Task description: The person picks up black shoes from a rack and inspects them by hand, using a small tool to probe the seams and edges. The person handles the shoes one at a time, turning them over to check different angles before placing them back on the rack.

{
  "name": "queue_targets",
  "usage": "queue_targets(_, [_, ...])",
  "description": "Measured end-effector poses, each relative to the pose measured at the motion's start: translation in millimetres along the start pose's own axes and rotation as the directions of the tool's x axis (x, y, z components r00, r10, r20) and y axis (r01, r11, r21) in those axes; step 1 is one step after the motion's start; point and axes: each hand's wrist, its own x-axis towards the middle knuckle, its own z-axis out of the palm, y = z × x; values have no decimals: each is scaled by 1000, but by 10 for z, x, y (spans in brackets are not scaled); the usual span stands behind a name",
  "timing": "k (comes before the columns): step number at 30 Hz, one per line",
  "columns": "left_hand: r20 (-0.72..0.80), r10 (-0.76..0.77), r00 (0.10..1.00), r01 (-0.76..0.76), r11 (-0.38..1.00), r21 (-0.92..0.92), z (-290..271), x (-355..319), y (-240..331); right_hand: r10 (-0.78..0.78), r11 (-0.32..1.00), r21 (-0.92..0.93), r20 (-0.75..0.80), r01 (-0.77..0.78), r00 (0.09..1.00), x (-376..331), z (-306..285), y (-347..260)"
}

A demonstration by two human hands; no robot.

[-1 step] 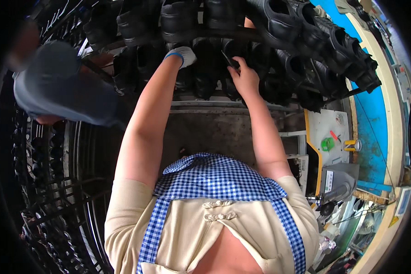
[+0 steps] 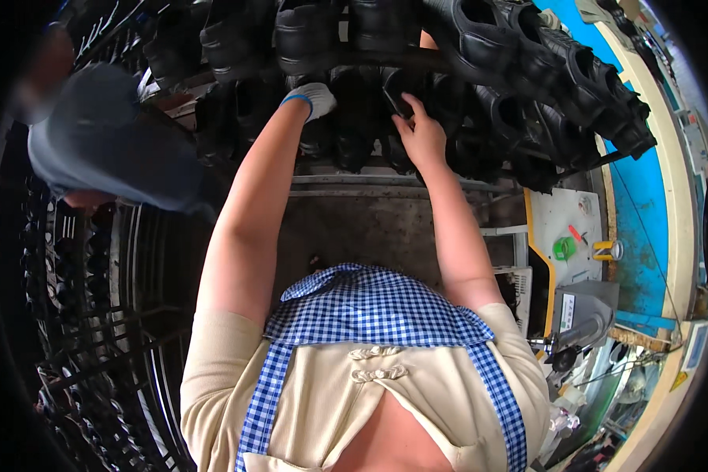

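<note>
Reaching up from the lower edge of the head view, both forearms stretched toward a rack (image 2: 417, 182) crowded with black shoes. Left hand (image 2: 311, 98) in a white glove with a blue cuff, pushed in among the shoes of the lower row, fingers mostly hidden behind them; cannot tell whether wide, narrow or holding anything. Right hand (image 2: 422, 135) bare, fingers curled narrow and closed around the edge of a black shoe (image 2: 397, 98) in the middle of that lower row, just right of the gloved hand. Above, an upper row of shoes (image 2: 480, 39) with openings facing the camera, bending down and to the right along the rack. Below the rack, a dark, grimy surface between the two arms. Closest to the camera, a beige top and a blue-and-white checked apron (image 2: 370, 311) with straps running down over the chest.

At the left, another person in a grey shirt (image 2: 102, 145), bent over beside the rack, well apart from both hands. Along the left edge, dark wire racks (image 2: 94, 330) holding more black pieces, too dim to tell apart. At the right, a white tabletop (image 2: 562, 216) carrying a small green thing (image 2: 563, 248) and a small red thing, next to a bright blue floor (image 2: 645, 236) and a grey machine (image 2: 586, 315).
</note>
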Motion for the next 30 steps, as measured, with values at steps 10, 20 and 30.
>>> queue_targets(10, [-8,-418,909,215,483,-849,-127,-297,249,-298,931,98,-351,351,888,-397,94,-501])
queue_targets(20, [21,-521,853,291,442,-849,-247,-562,615,-308,950,-153,-329,271,893,-435,-210,-655])
queue_targets(30, [80,-570,817,206,160,-965,-189,-572,733,-424,904,-109,-360,414,831,-389,-142,-396])
